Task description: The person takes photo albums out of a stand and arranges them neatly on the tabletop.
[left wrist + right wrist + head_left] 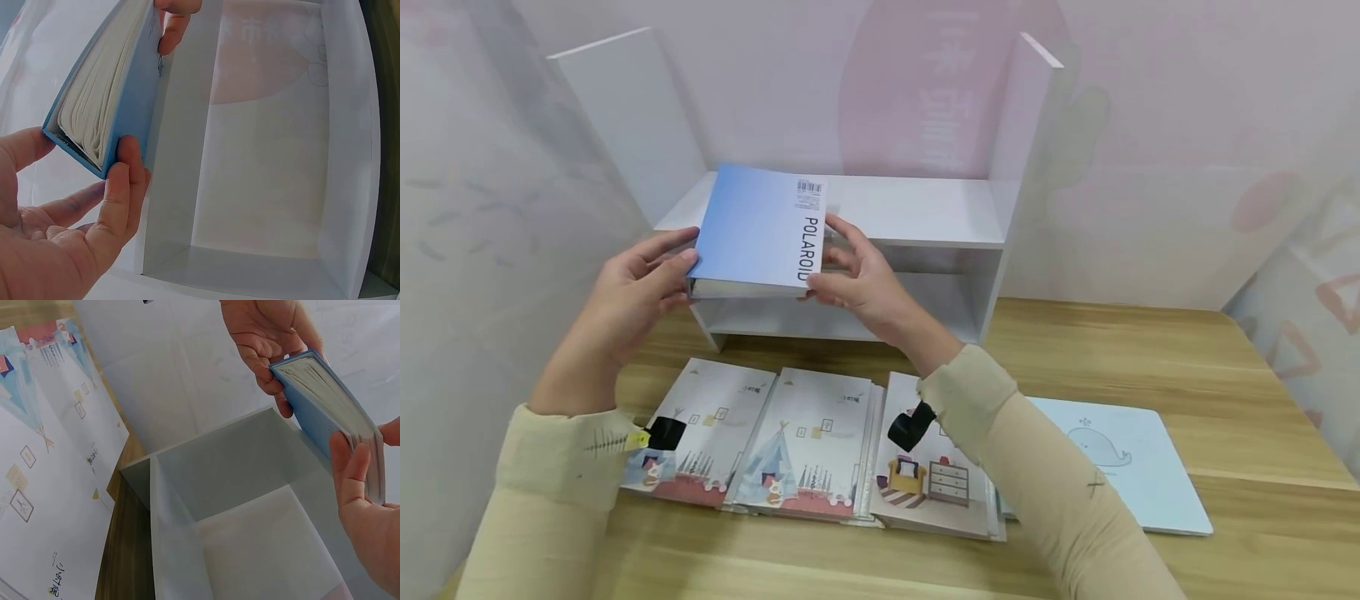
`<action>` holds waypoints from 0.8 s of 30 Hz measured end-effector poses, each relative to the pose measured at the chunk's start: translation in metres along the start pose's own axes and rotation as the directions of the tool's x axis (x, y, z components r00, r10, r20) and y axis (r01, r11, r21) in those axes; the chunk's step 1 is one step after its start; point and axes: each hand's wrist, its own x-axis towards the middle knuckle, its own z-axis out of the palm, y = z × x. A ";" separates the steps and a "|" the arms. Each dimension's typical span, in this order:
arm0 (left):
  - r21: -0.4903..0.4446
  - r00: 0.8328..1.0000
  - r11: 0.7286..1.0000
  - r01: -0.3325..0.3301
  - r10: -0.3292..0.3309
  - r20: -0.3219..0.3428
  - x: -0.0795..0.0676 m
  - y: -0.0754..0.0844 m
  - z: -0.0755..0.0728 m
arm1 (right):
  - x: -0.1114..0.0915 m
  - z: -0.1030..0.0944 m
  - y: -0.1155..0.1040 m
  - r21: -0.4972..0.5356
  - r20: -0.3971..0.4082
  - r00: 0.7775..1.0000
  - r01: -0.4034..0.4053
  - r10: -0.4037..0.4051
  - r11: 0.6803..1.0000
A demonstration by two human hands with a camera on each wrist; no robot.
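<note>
A thick blue photo album [756, 229] marked POLAROID is held flat in both hands at the front of the white shelf's upper board. My left hand [636, 283] grips its left edge, thumb on the cover and fingers beneath, as the left wrist view also shows. On the opposite side my right hand [868, 287] pinches the edge near the lettering. The album's page block [100, 87] faces the left wrist camera, its many leaves slightly fanned. In the right wrist view, fingers of both hands support the album [312, 419] from below.
A white two-level shelf [925, 208] stands against the wall on a wooden table [1112, 350]. Several illustrated albums [805, 442] lie in a row before it, partly under the forearms. Farther right lies a pale blue whale-printed book [1150, 467], partly covered by the right sleeve.
</note>
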 end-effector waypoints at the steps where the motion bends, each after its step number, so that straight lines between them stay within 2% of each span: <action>1: -0.002 1.000 1.000 0.000 0.000 0.004 -0.001 0.000 0.000 | -0.001 0.000 0.000 0.000 0.001 1.000 -0.003 0.003 1.000; 6: -0.014 1.000 1.000 -0.011 0.011 0.026 -0.006 -0.002 0.001 | -0.006 -0.001 -0.001 -0.027 0.017 1.000 0.000 0.001 1.000; 13: 0.074 0.999 0.997 -0.016 0.012 0.048 -0.010 -0.005 0.009 | -0.015 -0.007 -0.001 -0.042 0.023 0.999 0.025 -0.024 0.999; 18: 0.099 0.998 0.995 -0.030 0.024 0.061 -0.011 -0.004 0.016 | -0.022 -0.012 -0.005 -0.049 0.027 0.999 0.043 -0.042 0.998; 24: 0.129 0.998 0.992 -0.015 0.008 0.060 -0.014 -0.003 0.024 | -0.030 -0.016 -0.007 -0.079 0.035 0.999 0.041 -0.038 0.996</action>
